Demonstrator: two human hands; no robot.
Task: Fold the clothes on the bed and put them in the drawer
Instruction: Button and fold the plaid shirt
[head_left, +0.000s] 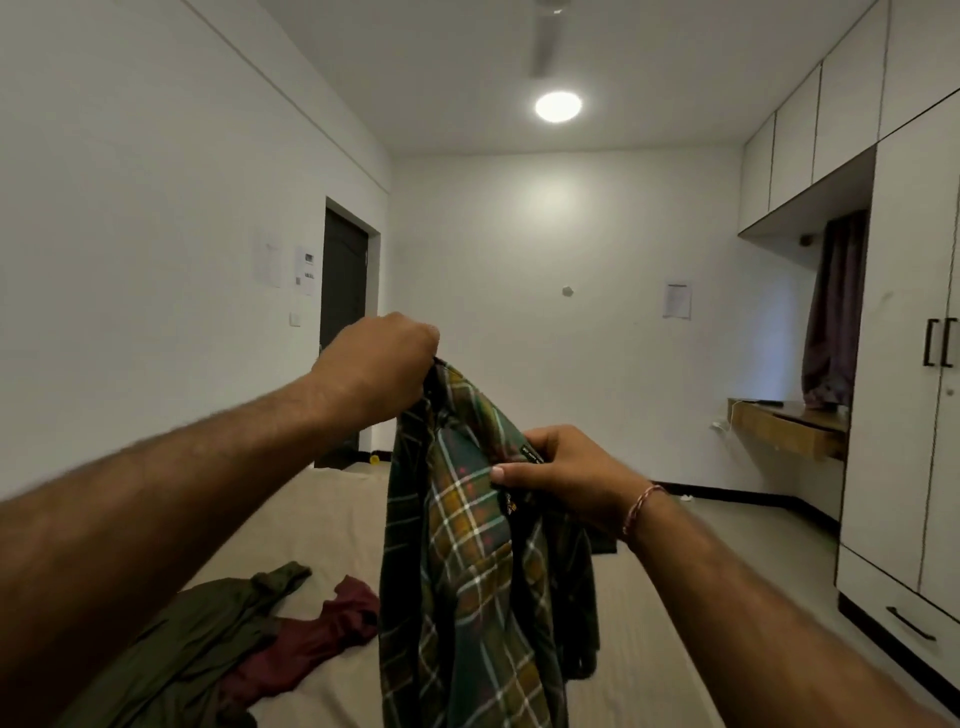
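A green and yellow plaid shirt (467, 561) hangs in the air above the beige bed (322, 519). My left hand (379, 364) grips its top edge, raised high. Lower and to the right, my right hand (561, 478) pinches the collar area by the label. An olive green garment (197, 639) lies crumpled on the bed at the lower left. A maroon garment (317, 634) lies partly over it. A white drawer (904, 618) with a black handle sits shut at the bottom of the wardrobe on the right.
A tall white wardrobe (909, 364) with black handles lines the right wall. A wooden desk shelf (789, 426) juts out beyond it, with a dark curtain above. A dark door (343, 322) stands at the far left. Grey floor runs between bed and wardrobe.
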